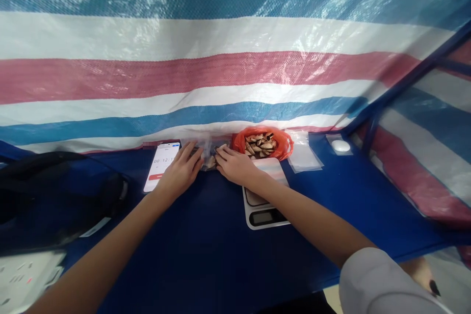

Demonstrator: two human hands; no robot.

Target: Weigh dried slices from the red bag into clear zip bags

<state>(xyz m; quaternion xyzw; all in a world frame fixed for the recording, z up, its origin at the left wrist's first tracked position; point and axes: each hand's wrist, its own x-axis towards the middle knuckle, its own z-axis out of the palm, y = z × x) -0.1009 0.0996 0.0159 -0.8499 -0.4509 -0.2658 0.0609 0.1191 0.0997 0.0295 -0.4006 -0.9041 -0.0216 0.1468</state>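
Note:
My left hand (185,163) lies over a clear plastic bag (203,143), its fingers stretched out and slightly apart. My right hand (234,166) is closed at the right side of the clear bags, its fingers bent and close together; its fingertips are partly hidden. A few brown and beige dried pieces (211,162) show through the plastic between my hands. Right behind my right hand, a red plastic bag (286,143) stands open, full of curled dried pieces (262,145). Under my right forearm sits a white digital kitchen scale (250,215), its display dark.
Left of my left hand lies a phone (151,184) with a running timer. Flat clear bags (306,157) and a white round object (340,145) are on the right. A black bag (62,196) and a white power strip (27,279) are at left. Striped sheeting (221,73) rises behind the blue table (191,255).

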